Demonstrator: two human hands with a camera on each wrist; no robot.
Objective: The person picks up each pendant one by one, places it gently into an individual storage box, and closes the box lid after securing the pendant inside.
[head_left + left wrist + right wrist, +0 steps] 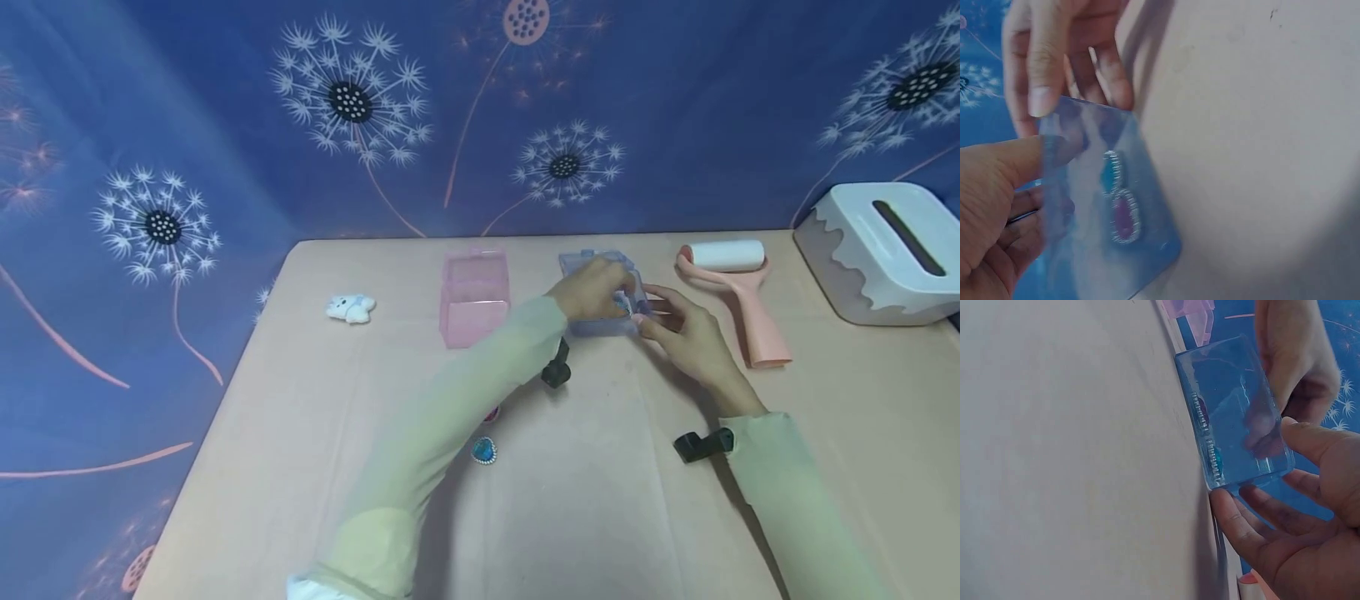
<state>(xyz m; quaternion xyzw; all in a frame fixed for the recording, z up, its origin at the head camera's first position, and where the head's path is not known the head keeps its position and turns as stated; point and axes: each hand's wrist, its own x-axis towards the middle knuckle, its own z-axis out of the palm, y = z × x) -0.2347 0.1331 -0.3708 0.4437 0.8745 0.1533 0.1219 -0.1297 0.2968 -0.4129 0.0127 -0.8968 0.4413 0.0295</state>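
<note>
A clear blue plastic box [603, 327] stands toward the back of the table. My left hand [592, 287] reaches over it, fingertips inside; whether they pinch anything cannot be made out. My right hand [686, 337] holds the box by its right side, thumb [1313, 437] at the rim and fingers spread along the end wall. Through the plastic show a purple gem [1124, 219] and a teal gem [1109, 172], both with silvery beaded borders. Nearer me lies a blue heart-shaped gem [483, 451]. A red gem [492, 413] is partly covered by my left sleeve.
Left of the blue box stands a pink clear box [475, 323]. A small white-and-blue animal figure [351, 308] lies farther left. To the right are a pink-handled lint roller [753, 312] and a white-topped tissue box [862, 275]. A blue dandelion-print cloth hangs behind.
</note>
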